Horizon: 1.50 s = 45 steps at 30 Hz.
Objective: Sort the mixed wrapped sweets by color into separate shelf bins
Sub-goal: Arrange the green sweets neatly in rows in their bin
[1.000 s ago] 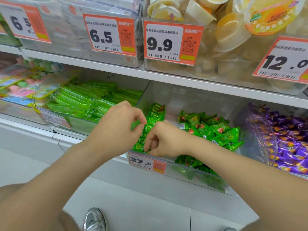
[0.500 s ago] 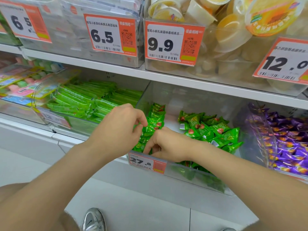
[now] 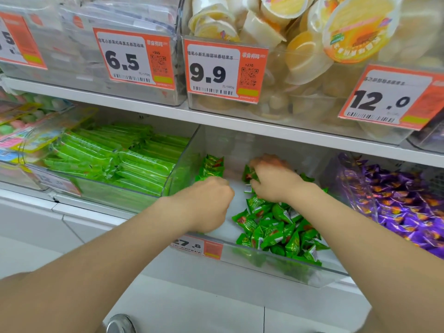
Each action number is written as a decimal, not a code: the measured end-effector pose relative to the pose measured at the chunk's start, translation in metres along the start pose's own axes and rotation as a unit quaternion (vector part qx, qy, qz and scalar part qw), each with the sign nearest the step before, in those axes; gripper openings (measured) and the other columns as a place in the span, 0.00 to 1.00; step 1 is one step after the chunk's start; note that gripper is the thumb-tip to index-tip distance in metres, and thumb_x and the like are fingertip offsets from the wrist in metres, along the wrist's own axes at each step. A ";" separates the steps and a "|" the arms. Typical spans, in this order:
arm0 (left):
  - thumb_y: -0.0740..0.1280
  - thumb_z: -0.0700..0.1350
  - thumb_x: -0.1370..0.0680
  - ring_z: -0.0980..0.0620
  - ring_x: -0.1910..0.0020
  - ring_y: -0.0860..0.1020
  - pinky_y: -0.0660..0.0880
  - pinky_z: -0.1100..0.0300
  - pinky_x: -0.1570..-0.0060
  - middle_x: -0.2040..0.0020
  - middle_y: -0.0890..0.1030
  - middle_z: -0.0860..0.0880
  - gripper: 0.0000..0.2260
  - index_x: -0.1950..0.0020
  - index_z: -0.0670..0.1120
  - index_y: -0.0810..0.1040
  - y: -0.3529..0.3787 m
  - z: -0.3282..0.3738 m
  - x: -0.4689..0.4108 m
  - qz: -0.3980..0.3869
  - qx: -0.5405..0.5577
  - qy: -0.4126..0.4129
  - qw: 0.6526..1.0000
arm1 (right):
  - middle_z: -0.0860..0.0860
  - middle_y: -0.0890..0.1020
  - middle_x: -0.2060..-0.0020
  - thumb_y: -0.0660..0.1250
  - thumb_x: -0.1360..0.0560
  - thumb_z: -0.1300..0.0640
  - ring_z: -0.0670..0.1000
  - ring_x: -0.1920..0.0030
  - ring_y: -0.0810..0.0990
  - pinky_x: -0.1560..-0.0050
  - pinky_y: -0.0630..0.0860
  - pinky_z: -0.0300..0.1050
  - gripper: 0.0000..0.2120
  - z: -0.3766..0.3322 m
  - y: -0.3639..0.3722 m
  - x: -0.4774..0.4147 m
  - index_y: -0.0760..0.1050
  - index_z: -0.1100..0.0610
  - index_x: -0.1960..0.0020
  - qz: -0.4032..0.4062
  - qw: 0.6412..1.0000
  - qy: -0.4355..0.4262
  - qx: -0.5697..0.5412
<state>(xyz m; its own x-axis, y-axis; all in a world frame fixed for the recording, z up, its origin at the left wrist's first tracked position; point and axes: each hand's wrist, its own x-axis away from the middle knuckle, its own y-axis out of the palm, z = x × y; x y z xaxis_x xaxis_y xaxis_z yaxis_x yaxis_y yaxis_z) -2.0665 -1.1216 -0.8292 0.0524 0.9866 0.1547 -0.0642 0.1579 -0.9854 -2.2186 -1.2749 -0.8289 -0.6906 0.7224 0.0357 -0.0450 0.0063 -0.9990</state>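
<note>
On the lower white shelf (image 3: pixel 240 127), a clear middle bin (image 3: pixel 264 265) with green wrapped sweets (image 3: pixel 276 231) heaped at its right; purple sweets (image 3: pixel 403 203) in the neighbouring right bin, green sticks (image 3: pixel 125 159) at left. Right hand (image 3: pixel 274 181) deep inside, fingers closed round a green sweet. Left hand (image 3: pixel 206 203) clenched near the front; contents hidden.

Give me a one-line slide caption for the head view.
Both hands reach into the clear middle bin: right hand grasps green wrapped sweets, left hand closed beside a stacked row.
</note>
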 end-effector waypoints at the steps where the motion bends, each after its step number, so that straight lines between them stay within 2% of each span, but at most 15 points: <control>1: 0.60 0.41 0.18 0.37 0.21 0.63 0.65 0.41 0.24 0.25 0.68 0.37 0.13 0.36 0.41 0.76 0.001 0.003 -0.010 -0.037 -0.020 0.005 0.999 | 0.58 0.72 0.30 0.65 0.22 0.49 0.62 0.28 0.69 0.30 0.68 0.56 0.24 0.001 0.002 -0.003 0.70 0.52 0.27 -0.030 0.999 -0.011 -0.002; 3: 0.58 0.44 0.15 0.39 0.16 0.46 0.51 0.38 0.19 0.16 0.51 0.40 0.19 0.25 0.40 0.69 0.002 0.010 -0.026 -0.099 -0.053 -0.004 0.994 | 0.54 0.62 0.20 0.61 0.19 0.43 0.61 0.21 0.61 0.23 0.61 0.61 0.31 0.003 0.007 -0.008 0.58 0.45 0.18 -0.119 0.993 -0.024 0.004; 6: 0.55 0.50 0.13 0.42 0.16 0.37 0.43 0.35 0.20 0.15 0.42 0.43 0.25 0.18 0.41 0.61 0.002 0.015 -0.042 -0.141 -0.100 -0.036 0.984 | 0.50 0.51 0.16 0.53 0.17 0.37 0.61 0.17 0.53 0.21 0.54 0.65 0.29 0.004 0.013 -0.013 0.55 0.41 0.17 -0.211 0.975 -0.017 0.066; 9: 0.51 0.55 0.13 0.42 0.17 0.34 0.40 0.35 0.20 0.15 0.36 0.43 0.29 0.15 0.41 0.52 0.005 0.014 -0.051 -0.191 -0.149 -0.089 0.966 | 0.57 0.69 0.23 0.54 0.14 0.47 0.61 0.27 0.70 0.29 0.69 0.56 0.20 0.005 0.001 -0.013 0.70 0.50 0.24 -0.240 0.963 -0.046 0.109; 11: 0.51 0.56 0.13 0.43 0.17 0.33 0.39 0.34 0.21 0.16 0.34 0.43 0.31 0.15 0.42 0.49 0.008 0.013 -0.054 -0.208 -0.173 -0.109 0.957 | 0.58 0.77 0.32 0.59 0.15 0.51 0.61 0.35 0.77 0.37 0.73 0.53 0.16 0.009 -0.005 -0.011 0.77 0.54 0.32 -0.211 0.970 -0.021 0.122; 14: 0.52 0.57 0.13 0.42 0.18 0.32 0.38 0.33 0.21 0.16 0.33 0.44 0.32 0.15 0.42 0.48 0.012 0.014 -0.056 -0.211 -0.184 -0.122 0.952 | 0.56 0.80 0.35 0.62 0.18 0.51 0.61 0.35 0.78 0.32 0.69 0.60 0.13 0.013 -0.006 -0.004 0.79 0.54 0.37 -0.124 0.978 0.031 0.162; 16: 0.54 0.56 0.14 0.40 0.18 0.32 0.38 0.33 0.21 0.17 0.32 0.43 0.32 0.15 0.43 0.49 0.014 0.015 -0.057 -0.215 -0.189 -0.129 0.949 | 0.57 0.80 0.36 0.66 0.20 0.53 0.60 0.35 0.77 0.31 0.67 0.57 0.13 0.012 -0.003 -0.004 0.77 0.54 0.37 -0.053 0.987 0.049 0.144; 19: 0.57 0.54 0.14 0.35 0.18 0.35 0.41 0.33 0.21 0.15 0.36 0.43 0.31 0.15 0.44 0.52 0.013 0.017 -0.055 -0.206 -0.186 -0.127 0.953 | 0.59 0.79 0.39 0.73 0.24 0.57 0.63 0.37 0.79 0.36 0.72 0.53 0.17 0.010 -0.001 -0.007 0.74 0.56 0.37 -0.014 0.998 0.043 0.047; 22: 0.58 0.55 0.15 0.32 0.19 0.47 0.51 0.36 0.21 0.16 0.50 0.41 0.27 0.19 0.43 0.63 0.001 0.021 -0.048 -0.149 -0.163 -0.090 0.971 | 0.60 0.77 0.41 0.74 0.26 0.60 0.66 0.40 0.79 0.43 0.79 0.55 0.17 0.010 0.005 -0.011 0.73 0.57 0.40 -0.037 0.999 0.014 -0.014; 25: 0.59 0.54 0.15 0.36 0.27 0.62 0.64 0.43 0.31 0.28 0.67 0.40 0.19 0.30 0.43 0.74 -0.007 0.023 -0.042 -0.064 -0.115 -0.053 0.990 | 0.59 0.77 0.38 0.72 0.24 0.58 0.63 0.36 0.77 0.37 0.74 0.54 0.16 0.012 0.005 -0.014 0.74 0.57 0.38 -0.063 0.998 0.013 -0.005; 29: 0.64 0.48 0.18 0.39 0.42 0.75 0.73 0.50 0.44 0.44 0.76 0.41 0.09 0.44 0.42 0.77 -0.006 0.019 -0.046 0.076 0.033 -0.041 0.996 | 0.48 0.81 0.40 0.73 0.23 0.52 0.56 0.35 0.76 0.31 0.65 0.55 0.13 0.015 -0.006 -0.009 0.78 0.45 0.39 0.008 0.997 -0.003 -0.081; 32: 0.68 0.49 0.18 0.38 0.50 0.78 0.72 0.50 0.55 0.53 0.77 0.43 0.09 0.49 0.44 0.73 -0.010 0.017 -0.048 0.183 0.173 -0.073 0.965 | 0.47 0.84 0.46 0.74 0.24 0.54 0.51 0.43 0.81 0.38 0.75 0.50 0.13 0.014 -0.009 0.002 0.80 0.47 0.40 0.068 0.969 -0.050 -0.234; 35: 0.72 0.52 0.20 0.43 0.54 0.82 0.79 0.48 0.51 0.54 0.84 0.44 0.12 0.43 0.45 0.81 -0.020 0.017 -0.046 0.237 0.282 -0.096 0.925 | 0.47 0.84 0.50 0.76 0.25 0.53 0.46 0.49 0.82 0.46 0.79 0.43 0.12 0.013 -0.007 0.010 0.80 0.49 0.43 0.099 0.945 -0.052 -0.307; 40: 0.76 0.45 0.22 0.51 0.61 0.87 0.84 0.54 0.59 0.59 0.87 0.46 0.05 0.49 0.46 0.83 -0.028 0.018 -0.038 0.209 0.556 -0.123 0.795 | 0.46 0.86 0.51 0.75 0.23 0.48 0.43 0.51 0.84 0.45 0.80 0.44 0.12 0.018 -0.012 0.022 0.83 0.53 0.43 0.085 0.907 -0.020 -0.412; 45: 0.71 0.39 0.19 0.51 0.61 0.86 0.84 0.63 0.60 0.56 0.85 0.41 0.04 0.47 0.39 0.81 -0.034 0.033 -0.032 0.178 0.685 -0.139 0.693 | 0.40 0.80 0.73 0.68 0.18 0.43 0.37 0.71 0.76 0.66 0.71 0.34 0.14 0.011 -0.025 0.044 0.84 0.53 0.48 0.070 0.878 0.053 -0.471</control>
<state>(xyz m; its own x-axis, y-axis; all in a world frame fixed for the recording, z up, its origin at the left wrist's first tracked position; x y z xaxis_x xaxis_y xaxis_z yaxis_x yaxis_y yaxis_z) -2.0989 -1.1570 -0.7978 -0.3926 0.9126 0.1145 -0.9187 -0.3949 -0.0023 -2.2562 -1.2507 -0.8022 -0.5680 0.8219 -0.0429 0.6870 0.4447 -0.5747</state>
